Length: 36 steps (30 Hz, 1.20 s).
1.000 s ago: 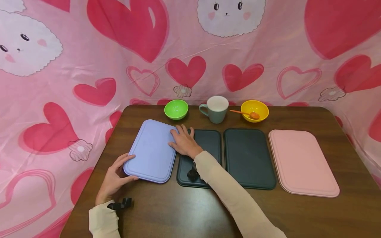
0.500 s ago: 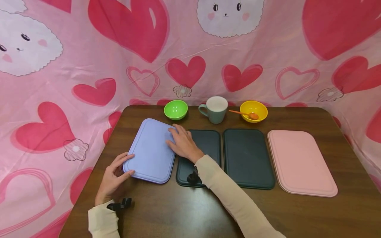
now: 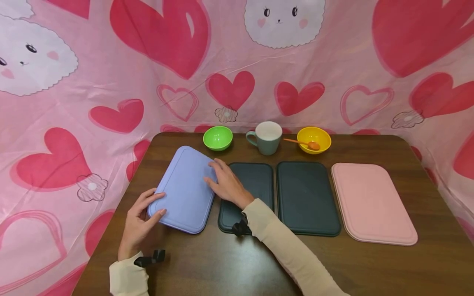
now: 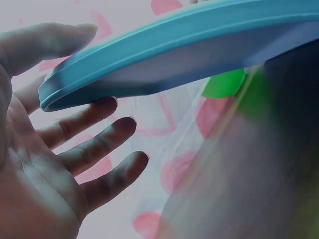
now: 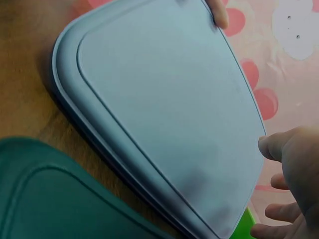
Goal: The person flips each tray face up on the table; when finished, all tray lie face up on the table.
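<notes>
A lavender-blue cutting board (image 3: 185, 193) stands tilted at the table's left, its underside showing in the left wrist view. My left hand (image 3: 137, 224) holds the near-left corner. There the thumb (image 4: 55, 42) lies over the rim while spread fingers (image 4: 92, 152) reach below the board. Over the far-right part is my right hand (image 3: 229, 183), fingers loosely bent. In the right wrist view its thumb (image 5: 274, 144) appears near the board's edge, and shadows fall on the surface. Whether it touches the board I cannot tell.
Two dark green boards (image 3: 246, 193) (image 3: 307, 197) and a pink board (image 3: 374, 201) lie in a row rightward. Behind stand a green bowl (image 3: 217, 139), a grey-green mug (image 3: 267, 139) and a yellow bowl (image 3: 322, 139) with an orange spoon (image 3: 312, 145). A patterned cloth hangs behind the table.
The lavender board has shifted slightly left and tilted, with the left hand keeping its corner. The right hand's fingers have drawn toward its right edge. Other things stay where they were.
</notes>
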### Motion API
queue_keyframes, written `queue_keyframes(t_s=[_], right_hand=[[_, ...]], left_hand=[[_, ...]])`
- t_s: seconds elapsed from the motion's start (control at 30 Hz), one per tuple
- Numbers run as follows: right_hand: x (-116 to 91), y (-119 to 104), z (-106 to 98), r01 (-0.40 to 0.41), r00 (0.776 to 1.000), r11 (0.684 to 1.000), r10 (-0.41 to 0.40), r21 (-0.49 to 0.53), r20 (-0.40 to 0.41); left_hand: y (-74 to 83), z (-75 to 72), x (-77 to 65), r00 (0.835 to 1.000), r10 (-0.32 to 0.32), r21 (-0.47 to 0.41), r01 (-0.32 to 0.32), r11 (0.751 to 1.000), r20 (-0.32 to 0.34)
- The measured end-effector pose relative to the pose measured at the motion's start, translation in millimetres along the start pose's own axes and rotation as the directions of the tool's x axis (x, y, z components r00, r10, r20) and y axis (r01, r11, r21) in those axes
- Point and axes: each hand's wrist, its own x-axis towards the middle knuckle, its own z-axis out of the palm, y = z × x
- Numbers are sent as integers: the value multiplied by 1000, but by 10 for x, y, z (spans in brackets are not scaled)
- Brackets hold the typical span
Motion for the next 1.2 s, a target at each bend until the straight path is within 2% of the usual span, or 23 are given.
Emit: queue_keyframes(t_s=[0.2,0.4,0.57,0.8,1.0,1.2], right_hand=[[-54,-56,4,-18,999,996,16,87,30],[-81,-123,-7,11,1000,989,-14,144,16],[-108,-171,-22,10,1000,983,-12,185,9],[-133,-233,-55,6,1000,977,-3,213,-13],[-164,-289,-95,14,999,973,-6,229,-36],[-203,-324,-129,29,998,972,-15,233,-59]], left_hand=[[71,44,14,999,39,27,-39,999,-10],[191,90,32,997,77,23,-76,997,-21],[250,117,40,995,97,95,-95,991,-20],[309,153,65,996,85,151,-82,985,-16],[381,208,73,990,140,222,-137,965,1],[448,263,84,987,160,229,-158,961,12]])
